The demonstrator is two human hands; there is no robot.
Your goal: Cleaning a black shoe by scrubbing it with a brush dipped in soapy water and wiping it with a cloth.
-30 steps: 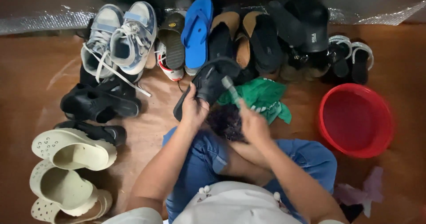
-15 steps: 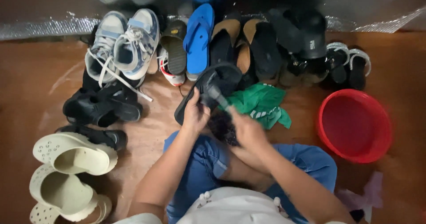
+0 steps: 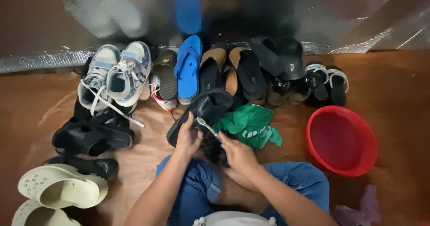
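My left hand (image 3: 188, 138) grips the near end of a black slide sandal (image 3: 204, 109) that is tilted up off the floor in front of my knees. My right hand (image 3: 239, 154) holds a small brush with a pale handle (image 3: 207, 126), its head against the sandal's inner side. A dark clump sits under my right hand, too dark to make out. A crumpled green cloth (image 3: 251, 125) lies just right of the sandal, touching it.
A red plastic basin (image 3: 342, 141) stands at the right. Along the foil-covered wall sit white-blue sneakers (image 3: 118, 76), a blue flip-flop (image 3: 188, 67) and several dark sandals (image 3: 268, 69). Black sandals (image 3: 87, 136) and cream clogs (image 3: 58, 192) lie at the left. A purple rag (image 3: 358, 208) lies bottom right.
The brush has slid from the sandal's upper right side down toward its near end. My hands and the sandal have shifted slightly; the view has tilted up.
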